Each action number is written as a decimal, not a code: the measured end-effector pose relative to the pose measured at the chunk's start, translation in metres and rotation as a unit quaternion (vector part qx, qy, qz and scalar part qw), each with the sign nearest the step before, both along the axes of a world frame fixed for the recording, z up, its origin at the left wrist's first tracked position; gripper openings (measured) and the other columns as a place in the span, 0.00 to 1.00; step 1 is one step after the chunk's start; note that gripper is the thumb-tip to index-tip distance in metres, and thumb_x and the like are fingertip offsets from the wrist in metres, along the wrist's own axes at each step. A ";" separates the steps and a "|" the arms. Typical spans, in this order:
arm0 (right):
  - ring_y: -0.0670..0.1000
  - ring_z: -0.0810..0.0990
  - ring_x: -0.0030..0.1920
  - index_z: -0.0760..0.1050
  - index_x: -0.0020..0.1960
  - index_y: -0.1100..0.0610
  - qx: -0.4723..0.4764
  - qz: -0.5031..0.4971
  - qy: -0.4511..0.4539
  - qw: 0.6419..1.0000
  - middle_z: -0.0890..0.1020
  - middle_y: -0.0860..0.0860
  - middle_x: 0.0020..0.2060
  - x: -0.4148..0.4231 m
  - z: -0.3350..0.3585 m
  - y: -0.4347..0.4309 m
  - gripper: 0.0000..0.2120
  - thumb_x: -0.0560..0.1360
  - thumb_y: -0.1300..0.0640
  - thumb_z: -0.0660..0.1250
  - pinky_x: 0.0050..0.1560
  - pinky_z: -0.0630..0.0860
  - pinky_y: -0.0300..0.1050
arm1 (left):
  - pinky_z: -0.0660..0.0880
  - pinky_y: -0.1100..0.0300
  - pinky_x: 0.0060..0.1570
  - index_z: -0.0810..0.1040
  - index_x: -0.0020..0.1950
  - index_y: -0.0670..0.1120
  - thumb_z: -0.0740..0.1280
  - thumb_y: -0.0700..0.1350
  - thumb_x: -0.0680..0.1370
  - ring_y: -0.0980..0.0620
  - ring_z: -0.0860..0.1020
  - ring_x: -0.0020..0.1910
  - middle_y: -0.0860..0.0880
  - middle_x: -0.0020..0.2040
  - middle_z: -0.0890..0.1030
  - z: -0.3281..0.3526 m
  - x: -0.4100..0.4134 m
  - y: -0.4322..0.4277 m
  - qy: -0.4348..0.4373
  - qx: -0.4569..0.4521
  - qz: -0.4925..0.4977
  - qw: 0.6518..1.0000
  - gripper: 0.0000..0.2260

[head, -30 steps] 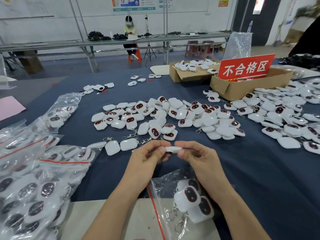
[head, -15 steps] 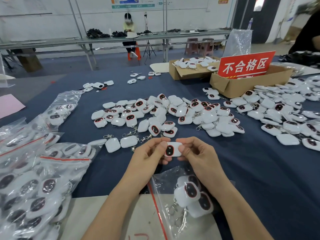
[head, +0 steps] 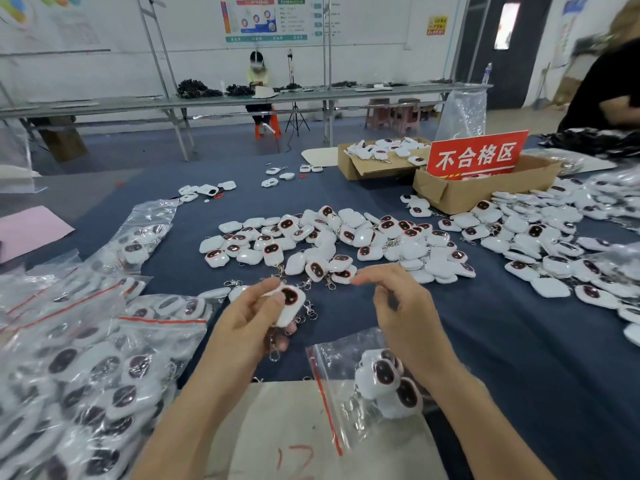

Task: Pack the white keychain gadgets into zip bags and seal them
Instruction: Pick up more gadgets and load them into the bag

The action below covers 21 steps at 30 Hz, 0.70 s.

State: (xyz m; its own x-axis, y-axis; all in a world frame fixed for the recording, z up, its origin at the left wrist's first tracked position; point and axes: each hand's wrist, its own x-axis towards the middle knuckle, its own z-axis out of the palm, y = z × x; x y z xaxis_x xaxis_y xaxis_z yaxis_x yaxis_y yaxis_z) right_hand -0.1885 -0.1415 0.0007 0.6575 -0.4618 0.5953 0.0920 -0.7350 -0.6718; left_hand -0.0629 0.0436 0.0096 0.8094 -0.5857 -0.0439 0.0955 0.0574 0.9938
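Our left grip (head: 249, 317) curls round one white keychain gadget (head: 290, 304), dark face up, held above the blue bench (head: 502, 341) near the middle. Our right grip (head: 405, 317) hovers just right of it, fingers loosely bent, holding nothing. A zip bag (head: 332, 362) with gadgets inside lies under that wrist. Loose gadgets (head: 332, 237) heap farther off; filled bags (head: 69, 358) crowd the left.
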 end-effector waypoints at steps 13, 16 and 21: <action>0.48 0.64 0.73 0.79 0.45 0.50 -0.219 0.165 0.257 0.927 0.63 0.45 0.77 -0.011 -0.007 0.040 0.15 0.75 0.70 0.63 0.67 0.66 0.47 | 0.70 0.67 0.27 0.78 0.55 0.37 0.64 0.30 0.80 0.51 0.75 0.28 0.37 0.38 0.79 0.000 -0.054 0.059 0.073 0.083 -0.048 0.993 0.07; 0.40 0.65 0.69 0.77 0.41 0.48 -0.120 0.147 0.252 0.949 0.67 0.39 0.72 -0.013 -0.005 0.037 0.18 0.79 0.67 0.58 0.63 0.68 0.43 | 0.74 0.66 0.30 0.83 0.52 0.39 0.66 0.33 0.81 0.51 0.78 0.30 0.40 0.36 0.80 0.001 -0.061 0.055 0.091 0.064 -0.061 0.992 0.07; 0.36 0.69 0.65 0.73 0.39 0.42 -0.042 0.141 0.213 0.966 0.70 0.33 0.61 -0.017 -0.006 0.036 0.20 0.78 0.66 0.60 0.62 0.71 0.41 | 0.79 0.61 0.32 0.84 0.52 0.39 0.67 0.36 0.81 0.49 0.81 0.31 0.42 0.37 0.83 0.008 -0.070 0.040 0.146 0.018 -0.023 0.989 0.06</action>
State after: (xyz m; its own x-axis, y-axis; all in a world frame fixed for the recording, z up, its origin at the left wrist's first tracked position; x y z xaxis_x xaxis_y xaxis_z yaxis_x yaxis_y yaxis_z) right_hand -0.2051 -0.1055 -0.0052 0.9438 -0.1906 0.2701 0.0245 -0.7744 -0.6322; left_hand -0.1326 0.0841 0.0171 0.7319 -0.6153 -0.2928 0.3796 0.0113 0.9251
